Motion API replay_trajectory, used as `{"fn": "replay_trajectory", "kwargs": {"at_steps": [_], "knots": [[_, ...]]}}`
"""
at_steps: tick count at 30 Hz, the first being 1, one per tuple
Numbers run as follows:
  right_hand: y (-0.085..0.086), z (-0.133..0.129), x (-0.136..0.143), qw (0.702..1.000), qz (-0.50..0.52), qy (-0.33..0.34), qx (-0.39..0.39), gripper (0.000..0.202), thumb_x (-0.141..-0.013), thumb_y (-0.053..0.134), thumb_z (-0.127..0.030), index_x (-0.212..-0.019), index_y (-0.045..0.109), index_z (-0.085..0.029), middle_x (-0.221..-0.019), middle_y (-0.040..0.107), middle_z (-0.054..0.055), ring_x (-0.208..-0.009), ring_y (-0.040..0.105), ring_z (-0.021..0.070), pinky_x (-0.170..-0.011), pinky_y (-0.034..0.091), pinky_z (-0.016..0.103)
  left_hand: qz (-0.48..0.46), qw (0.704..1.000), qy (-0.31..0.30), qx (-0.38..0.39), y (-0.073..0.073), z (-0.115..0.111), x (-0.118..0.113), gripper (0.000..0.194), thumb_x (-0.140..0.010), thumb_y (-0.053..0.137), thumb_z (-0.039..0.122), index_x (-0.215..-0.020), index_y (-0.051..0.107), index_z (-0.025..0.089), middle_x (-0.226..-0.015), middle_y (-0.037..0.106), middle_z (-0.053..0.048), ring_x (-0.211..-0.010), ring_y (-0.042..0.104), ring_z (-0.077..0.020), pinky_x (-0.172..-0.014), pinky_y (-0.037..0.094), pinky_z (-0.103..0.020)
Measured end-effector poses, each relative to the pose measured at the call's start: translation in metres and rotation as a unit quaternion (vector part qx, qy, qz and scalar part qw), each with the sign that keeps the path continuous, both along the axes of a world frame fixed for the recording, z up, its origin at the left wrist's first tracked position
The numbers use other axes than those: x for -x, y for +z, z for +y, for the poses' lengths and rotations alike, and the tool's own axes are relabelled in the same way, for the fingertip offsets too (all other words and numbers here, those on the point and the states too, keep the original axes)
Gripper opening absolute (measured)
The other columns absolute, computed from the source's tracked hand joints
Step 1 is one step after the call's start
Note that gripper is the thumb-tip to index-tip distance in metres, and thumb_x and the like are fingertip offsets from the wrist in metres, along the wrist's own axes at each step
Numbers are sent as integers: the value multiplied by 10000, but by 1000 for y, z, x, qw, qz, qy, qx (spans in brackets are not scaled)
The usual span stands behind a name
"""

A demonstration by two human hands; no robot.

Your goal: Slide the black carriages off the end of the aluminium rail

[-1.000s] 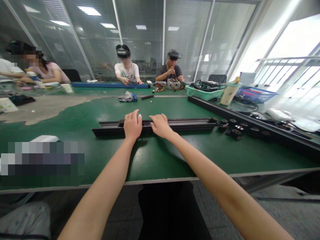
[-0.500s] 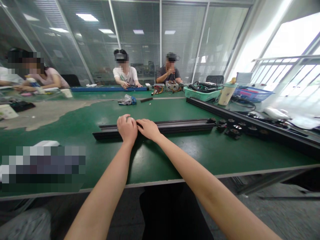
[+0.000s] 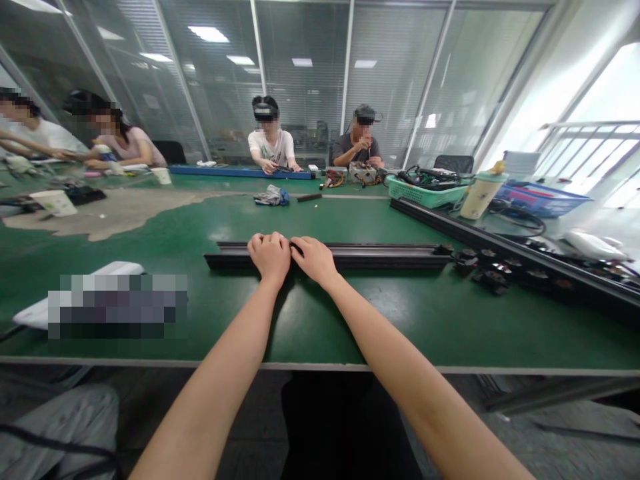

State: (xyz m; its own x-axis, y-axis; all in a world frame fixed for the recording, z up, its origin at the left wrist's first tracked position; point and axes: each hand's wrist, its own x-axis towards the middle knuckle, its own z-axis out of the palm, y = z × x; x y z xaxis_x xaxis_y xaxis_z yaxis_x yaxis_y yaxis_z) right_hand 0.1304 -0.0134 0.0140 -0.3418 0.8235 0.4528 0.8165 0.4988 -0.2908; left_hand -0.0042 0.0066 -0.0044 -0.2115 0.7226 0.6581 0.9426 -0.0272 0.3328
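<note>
A long black channel rail (image 3: 385,257) lies crosswise on the green table, its hollow side facing up. My left hand (image 3: 270,257) is closed over the rail left of its middle, fingers curled across the channel. Right beside it my right hand (image 3: 314,259) bends its fingers over the same rail, the fingertips of both hands almost meeting. Whatever lies under the fingers inside the channel is hidden. Several small black parts (image 3: 493,279) are clustered off the rail's right end.
A longer black rail (image 3: 450,230) runs diagonally at right. Behind it stand a green basket (image 3: 425,193) of cables, a cream tumbler (image 3: 481,195) and a blue basket (image 3: 547,199). A grey cloth (image 3: 271,195) lies ahead. Co-workers (image 3: 271,143) sit across the table (image 3: 400,320).
My view has turned slightly left, so the whole scene sits farther right in the picture. Both hands stay on the rail in nearly the same place.
</note>
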Motion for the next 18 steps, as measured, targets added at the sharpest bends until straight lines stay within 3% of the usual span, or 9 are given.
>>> {"fn": "replay_trajectory", "kwargs": {"at_steps": [18], "knots": [[-1,-3,-9,1000,0,-11,1,390,-1133,450,-295,-1415,708,-219,-1391,739,98,-1268,664,229,-1094,497,322,2,999,13,33,3,-3,-4,394,-1068,395,294,-999,773,203,-1169,800,-201,-1303,545,-385,-1116,378,-540]]}}
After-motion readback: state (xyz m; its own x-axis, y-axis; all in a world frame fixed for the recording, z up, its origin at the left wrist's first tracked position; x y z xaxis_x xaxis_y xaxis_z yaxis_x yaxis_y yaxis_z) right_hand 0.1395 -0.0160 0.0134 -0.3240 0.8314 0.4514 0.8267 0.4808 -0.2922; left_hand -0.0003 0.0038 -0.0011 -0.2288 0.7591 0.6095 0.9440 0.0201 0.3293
